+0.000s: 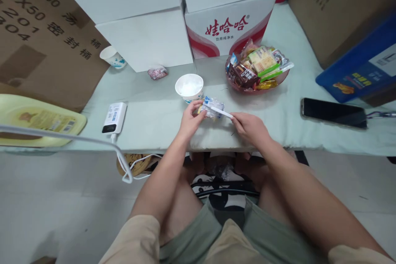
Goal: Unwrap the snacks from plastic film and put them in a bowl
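My left hand (191, 120) and my right hand (249, 127) both pinch a small clear-and-blue snack wrapper (213, 107) just above the pale table (154, 119). The left fingers hold its left end; the right fingers grip the white strip at its right end. A white paper cup (189, 87) with something white inside stands right behind the wrapper. A pink bowl (272, 81) heaped with wrapped snacks sits behind and to the right.
A white power bank (114, 117) with a cable lies left. A black phone (333, 112) lies right. White cartons (145, 37), a red-printed carton (229, 29) and brown boxes line the back. Another paper cup (111, 56) and a small pink packet (157, 73) sit nearby.
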Demonstrator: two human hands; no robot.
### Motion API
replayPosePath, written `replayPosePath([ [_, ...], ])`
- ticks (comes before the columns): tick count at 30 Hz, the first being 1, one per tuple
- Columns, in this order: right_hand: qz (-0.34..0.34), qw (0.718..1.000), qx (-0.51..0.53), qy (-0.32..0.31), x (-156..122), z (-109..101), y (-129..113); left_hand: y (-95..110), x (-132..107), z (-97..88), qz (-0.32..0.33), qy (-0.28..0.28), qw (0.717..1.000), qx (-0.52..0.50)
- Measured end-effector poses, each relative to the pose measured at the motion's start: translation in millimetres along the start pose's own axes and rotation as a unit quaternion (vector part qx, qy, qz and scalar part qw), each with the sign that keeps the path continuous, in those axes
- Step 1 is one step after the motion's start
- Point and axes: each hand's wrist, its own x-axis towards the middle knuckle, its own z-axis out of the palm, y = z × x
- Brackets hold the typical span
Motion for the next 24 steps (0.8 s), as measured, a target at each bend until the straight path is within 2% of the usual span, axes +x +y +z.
replayPosePath([
  [3, 0.049, 0.998, -0.030, -0.021, -3.4, -9.1, 19.4, 1.2, 1.5, -2.7, 0.004, 0.038, 0.999, -0.037],
  [5, 0.088, 0.994, -0.062, -0.008, -6.8, -18.7, 34.8, 2.9, 2.2, -5.9, -0.005, 0.057, 0.996, -0.063],
  [7, 0.120, 0.989, -0.085, 0.023, -9.5, -26.3, 45.6, 4.5, 2.1, -7.9, -0.023, 0.049, 0.995, -0.079],
  [10, 0.141, 0.978, -0.107, 0.113, -9.2, -28.5, 46.4, 4.3, -0.1, -5.7, -0.059, 0.003, 0.996, -0.064],
  [12, 0.126, 0.974, -0.103, 0.159, -6.1, -24.7, 38.2, 2.3, -2.1, -2.3, -0.086, -0.027, 0.995, -0.045],
  [14, 0.095, 0.977, -0.082, 0.171, -2.0, -19.3, 27.6, -0.2, -3.8, -0.1, -0.087, -0.019, 0.995, -0.034],
  [18, 0.040, 0.987, -0.035, 0.151, 4.3, -8.7, 14.2, -2.9, -4.1, -3.9, 0.024, 0.078, 0.996, 0.038],
  [20, 0.008, 0.991, -0.004, 0.132, 5.7, -3.8, 12.6, -2.5, -3.6, -6.6, 0.057, 0.102, 0.987, 0.107],
  [22, -0.025, 0.994, 0.034, 0.106, 6.4, 0.7, 11.7, -1.0, -3.8, -6.6, 0.055, 0.078, 0.981, 0.170],
  [24, -0.041, 0.993, 0.069, 0.084, 6.9, 4.0, 9.0, 1.4, -5.3, -3.6, 0.057, 0.007, 0.976, 0.209],
])
